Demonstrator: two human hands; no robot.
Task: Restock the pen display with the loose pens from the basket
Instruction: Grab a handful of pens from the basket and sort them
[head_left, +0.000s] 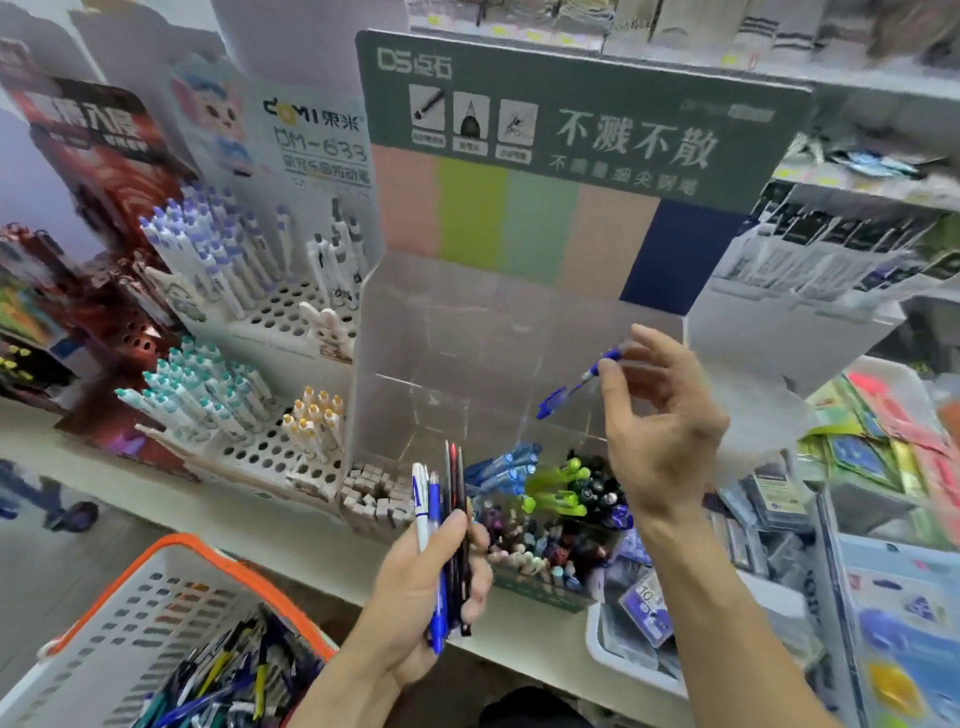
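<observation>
Loose blue clear-barrel pen (576, 384) is pinched at its top end by my right hand (660, 415), tilted, tip down-left, in front of the clear acrylic pen display w/ green header card (519, 332). Display's lower bins hold blue, neon green and black pens. Left hand (421, 587) grips a small bunch of mixed pens (441, 525), upright-ish, just below the display. White plastic basket w/ orange rim (171, 587) sits bottom left, more loose pens inside. White pegboard pen racks (275, 312) to the left on the shelf.
</observation>
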